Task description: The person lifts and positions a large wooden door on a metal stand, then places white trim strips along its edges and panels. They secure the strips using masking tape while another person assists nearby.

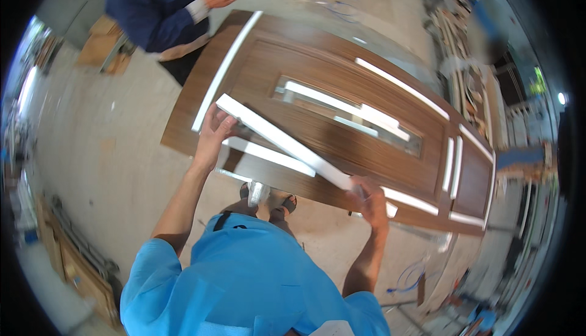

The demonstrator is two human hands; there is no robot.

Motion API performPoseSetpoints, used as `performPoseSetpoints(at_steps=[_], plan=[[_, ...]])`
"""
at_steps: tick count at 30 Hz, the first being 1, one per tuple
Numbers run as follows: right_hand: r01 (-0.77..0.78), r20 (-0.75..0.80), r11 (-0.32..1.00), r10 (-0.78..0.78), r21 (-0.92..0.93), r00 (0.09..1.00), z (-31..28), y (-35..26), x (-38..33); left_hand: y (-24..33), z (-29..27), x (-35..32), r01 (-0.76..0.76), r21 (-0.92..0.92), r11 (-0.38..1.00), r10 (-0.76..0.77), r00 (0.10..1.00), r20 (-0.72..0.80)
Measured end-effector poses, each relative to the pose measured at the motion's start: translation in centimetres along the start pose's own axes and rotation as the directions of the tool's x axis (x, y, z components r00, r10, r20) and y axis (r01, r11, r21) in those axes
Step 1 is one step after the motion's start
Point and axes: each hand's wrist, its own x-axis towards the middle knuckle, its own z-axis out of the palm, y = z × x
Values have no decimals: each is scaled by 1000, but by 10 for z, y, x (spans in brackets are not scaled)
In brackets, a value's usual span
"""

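Between my two hands a long white strip (287,143) is held at a slant above a brown wooden door panel (268,70). My left hand (216,127) grips its far left end, thumb and fingers closed on it. At the strip's lower right end is my right hand (370,199), slightly blurred, with its fingers closed around that end. Below the held piece, another white strip (271,157) lies along the panel's near edge. More white strips lie along the other edges, including one on the left (227,70) and one on the far side (403,87).
A glazed slot (287,95) in the panel's middle has several loose white pieces over it. Across the panel's left corner stands a person in a dark blue jacket (152,15), hands together. Timber offcuts (458,61) line the right; a blue hose (412,278) lies on the floor.
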Motion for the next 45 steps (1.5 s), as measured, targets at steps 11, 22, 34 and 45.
performPoseSetpoints(at_steps=[11,22,34,45], plan=[[92,445,915,-276,392,852,155,-110,62,-5,-228,-99,-109,-100,989,9,717,-697],[-407,726,749,-141,522,673,489,-370,118,-123,-515,-170,251,-131,959,-269,656,-706],[-78,470,868,-189,491,862,662,-493,261,33,-663,9,134,33,990,-87,794,-601],[-311,259,684,181,660,949,830,-554,628,-85,-833,94,495,-269,826,-500,425,-754]])
